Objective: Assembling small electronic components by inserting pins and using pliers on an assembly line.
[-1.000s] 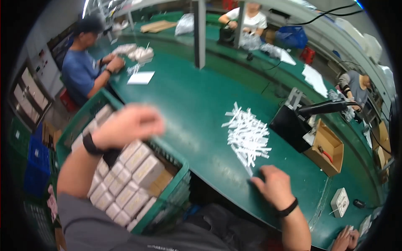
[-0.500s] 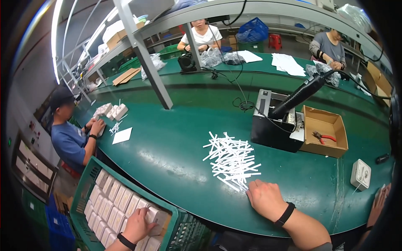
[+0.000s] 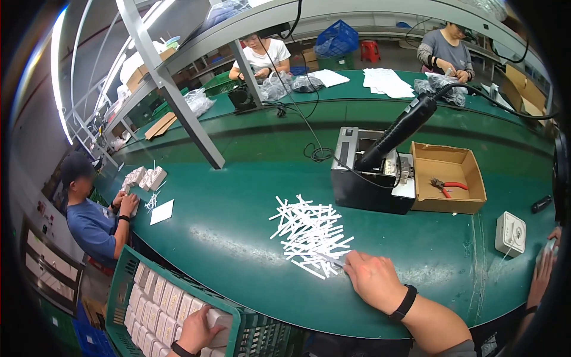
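Observation:
My left hand [image 3: 198,331] reaches into the green plastic crate [image 3: 172,276] at the lower left. Its thumb and fingers are closed round a white box-shaped unit [image 3: 220,320] at the crate's right end. My right hand [image 3: 373,278] rests at the near right edge of a heap of thin white strips [image 3: 309,232] on the green table. Its fingertips pinch a slim greyish strip-like piece [image 3: 332,259] that points left over the heap; its exact kind is unclear. Rows of similar white units [image 3: 157,306] fill the crate.
Behind the heap stands a black machine [image 3: 369,187] with a black handle-shaped tool on it. Beside it, a cardboard box [image 3: 449,205] holds red-handled pliers [image 3: 447,186]. A white unit with a coiled cord [image 3: 510,233] lies right. Another person's hand [image 3: 540,273] is at the right edge; a co-worker [image 3: 95,223] sits left.
The view has shifted, so the table things appear further left. My right hand now shows the greyish piece extending over the strips. My left hand stays on the white unit in the crate.

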`<state>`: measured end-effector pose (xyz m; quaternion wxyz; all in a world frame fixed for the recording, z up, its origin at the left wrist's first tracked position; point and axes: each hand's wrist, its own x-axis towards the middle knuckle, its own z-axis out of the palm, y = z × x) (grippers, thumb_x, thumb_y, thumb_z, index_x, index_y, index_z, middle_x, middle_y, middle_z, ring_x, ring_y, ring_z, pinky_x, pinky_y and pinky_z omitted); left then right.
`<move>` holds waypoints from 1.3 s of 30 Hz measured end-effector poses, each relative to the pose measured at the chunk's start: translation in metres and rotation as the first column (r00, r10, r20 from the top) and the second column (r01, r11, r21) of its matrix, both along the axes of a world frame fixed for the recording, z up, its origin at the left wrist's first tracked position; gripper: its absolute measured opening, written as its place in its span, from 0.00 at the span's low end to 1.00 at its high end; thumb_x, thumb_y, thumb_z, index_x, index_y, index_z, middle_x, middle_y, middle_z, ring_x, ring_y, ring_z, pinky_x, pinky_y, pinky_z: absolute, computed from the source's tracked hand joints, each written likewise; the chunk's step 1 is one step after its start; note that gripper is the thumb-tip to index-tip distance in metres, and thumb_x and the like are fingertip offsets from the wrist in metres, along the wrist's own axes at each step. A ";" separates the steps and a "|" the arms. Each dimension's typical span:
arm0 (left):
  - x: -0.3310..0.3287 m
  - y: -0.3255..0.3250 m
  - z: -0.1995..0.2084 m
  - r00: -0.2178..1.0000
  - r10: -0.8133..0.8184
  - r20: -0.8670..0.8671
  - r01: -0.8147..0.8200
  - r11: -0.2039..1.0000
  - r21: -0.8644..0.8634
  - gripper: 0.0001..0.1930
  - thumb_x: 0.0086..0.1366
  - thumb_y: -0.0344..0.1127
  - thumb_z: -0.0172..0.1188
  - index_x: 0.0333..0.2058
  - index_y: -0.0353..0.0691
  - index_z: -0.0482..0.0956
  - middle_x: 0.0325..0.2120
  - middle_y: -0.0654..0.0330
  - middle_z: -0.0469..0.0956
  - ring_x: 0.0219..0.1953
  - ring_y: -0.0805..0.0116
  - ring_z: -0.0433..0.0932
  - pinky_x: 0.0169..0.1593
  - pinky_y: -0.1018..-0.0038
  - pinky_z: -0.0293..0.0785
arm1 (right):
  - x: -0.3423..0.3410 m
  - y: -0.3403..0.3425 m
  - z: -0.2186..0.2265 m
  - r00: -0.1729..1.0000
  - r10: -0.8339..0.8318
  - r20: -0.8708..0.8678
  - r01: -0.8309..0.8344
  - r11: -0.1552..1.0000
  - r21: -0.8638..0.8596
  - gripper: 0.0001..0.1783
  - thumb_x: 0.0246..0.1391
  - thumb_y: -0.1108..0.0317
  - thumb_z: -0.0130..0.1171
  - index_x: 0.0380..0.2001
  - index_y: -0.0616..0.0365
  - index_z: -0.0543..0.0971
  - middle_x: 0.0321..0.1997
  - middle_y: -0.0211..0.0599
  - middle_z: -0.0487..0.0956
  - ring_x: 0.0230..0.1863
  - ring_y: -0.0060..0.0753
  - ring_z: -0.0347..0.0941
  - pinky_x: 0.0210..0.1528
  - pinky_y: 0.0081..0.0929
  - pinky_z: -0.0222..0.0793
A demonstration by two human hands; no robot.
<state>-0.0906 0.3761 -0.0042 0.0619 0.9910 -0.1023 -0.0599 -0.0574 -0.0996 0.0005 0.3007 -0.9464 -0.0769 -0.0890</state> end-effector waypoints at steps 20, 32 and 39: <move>-0.012 -0.061 0.188 0.871 0.273 0.408 -0.101 0.913 -0.394 0.33 0.50 0.26 0.74 0.58 0.32 0.78 0.44 0.52 0.85 0.45 0.62 0.85 0.51 0.67 0.81 | -0.018 -0.067 0.014 0.993 -0.079 0.090 0.055 0.969 0.242 0.06 0.64 0.71 0.63 0.41 0.62 0.81 0.34 0.48 0.85 0.33 0.52 0.83 0.36 0.42 0.78; 0.045 -0.313 0.149 0.337 -0.880 0.333 0.941 0.310 -0.132 0.33 0.49 0.28 0.75 0.57 0.37 0.76 0.53 0.51 0.80 0.54 0.50 0.82 0.57 0.58 0.82 | -0.059 -0.137 0.011 0.949 -0.314 0.024 0.245 0.783 0.572 0.04 0.65 0.74 0.62 0.38 0.64 0.79 0.28 0.36 0.83 0.26 0.25 0.79 0.31 0.26 0.74; 0.061 -0.373 0.072 0.012 -0.945 0.326 0.992 0.054 0.118 0.24 0.60 0.31 0.63 0.57 0.38 0.75 0.56 0.53 0.78 0.56 0.55 0.79 0.62 0.60 0.76 | -0.054 -0.137 0.011 0.785 -0.469 0.405 0.354 0.876 0.328 0.05 0.62 0.76 0.63 0.41 0.61 0.80 0.29 0.42 0.82 0.25 0.41 0.79 0.30 0.34 0.74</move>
